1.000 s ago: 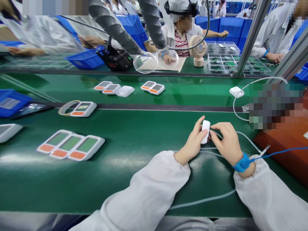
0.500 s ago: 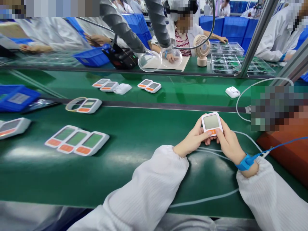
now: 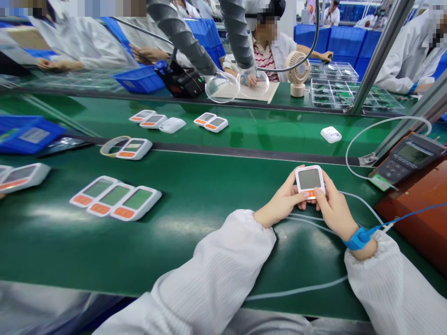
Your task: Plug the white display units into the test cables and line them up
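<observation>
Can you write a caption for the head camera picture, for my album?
Two bare hands hold a small white plastic device with orange buttons above a long green work surface.

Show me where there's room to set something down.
The worktop is bare between the device trio and left hand; the far strip, between the device pair and lone white device. Tubing, meter and orange box crowd the space past the right hand.

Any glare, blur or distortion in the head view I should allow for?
Head view: pale glare patches on the green work surface; a white sleeve at upper left smeared; blue bin at left edge looks stretched; held display device fairly sharp, no digits legible.
</observation>
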{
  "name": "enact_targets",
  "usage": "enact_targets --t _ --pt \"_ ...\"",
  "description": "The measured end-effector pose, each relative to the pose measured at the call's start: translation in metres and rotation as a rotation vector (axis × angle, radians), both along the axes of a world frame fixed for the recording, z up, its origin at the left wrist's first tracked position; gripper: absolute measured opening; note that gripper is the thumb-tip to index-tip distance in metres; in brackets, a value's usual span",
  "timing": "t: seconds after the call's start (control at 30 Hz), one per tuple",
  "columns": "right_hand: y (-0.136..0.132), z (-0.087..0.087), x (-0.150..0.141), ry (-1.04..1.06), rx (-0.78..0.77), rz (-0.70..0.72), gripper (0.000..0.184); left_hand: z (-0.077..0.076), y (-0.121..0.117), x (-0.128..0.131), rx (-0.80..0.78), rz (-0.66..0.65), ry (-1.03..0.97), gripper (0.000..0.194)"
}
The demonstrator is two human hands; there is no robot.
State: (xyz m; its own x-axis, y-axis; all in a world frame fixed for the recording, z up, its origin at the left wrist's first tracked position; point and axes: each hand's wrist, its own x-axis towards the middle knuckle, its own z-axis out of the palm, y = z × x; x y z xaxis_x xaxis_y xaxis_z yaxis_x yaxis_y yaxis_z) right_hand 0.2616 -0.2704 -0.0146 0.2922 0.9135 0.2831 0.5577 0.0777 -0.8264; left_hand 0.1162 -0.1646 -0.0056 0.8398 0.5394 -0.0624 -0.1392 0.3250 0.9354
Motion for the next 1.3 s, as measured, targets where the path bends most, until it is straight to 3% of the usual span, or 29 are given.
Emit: enact_targets --t 0.3,1.3 --pt "-0.001 0.01 -0.003 0.067 -0.127 -0.018 0.066 0.003 -0.001 0.001 -0.008 0.001 -0.007 0.099" --pt "-0.001 0.011 -0.003 0.065 -0.134 -0.015 0.066 -0.004 0.001 0.001 0.041 0.0 0.013 0.097"
